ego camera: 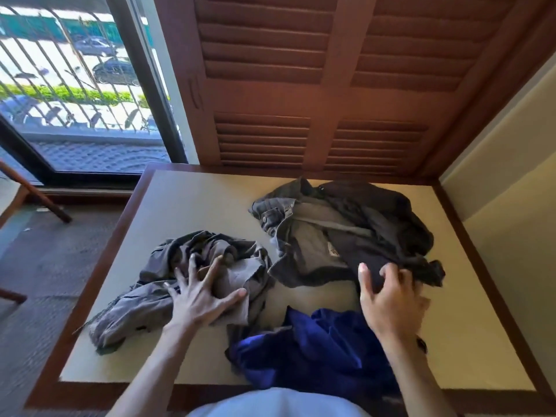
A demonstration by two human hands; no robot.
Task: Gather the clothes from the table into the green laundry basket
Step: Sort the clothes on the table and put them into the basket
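While both arms reach over the desk [192, 200], the left hand [200, 299] lies with fingers [210, 270] spread flat on a crumpled grey garment [144, 302] at the desk's left. The right hand [391, 299] has fingers curled, pinching the edge of a dark pile of jeans and jacket [346, 224] toward the right rear. A blue garment [307, 350] sits at the near edge between the arms; the green basket is out of view.

Sunlit barred window [75, 85] beside brown louvred wooden doors [316, 85].
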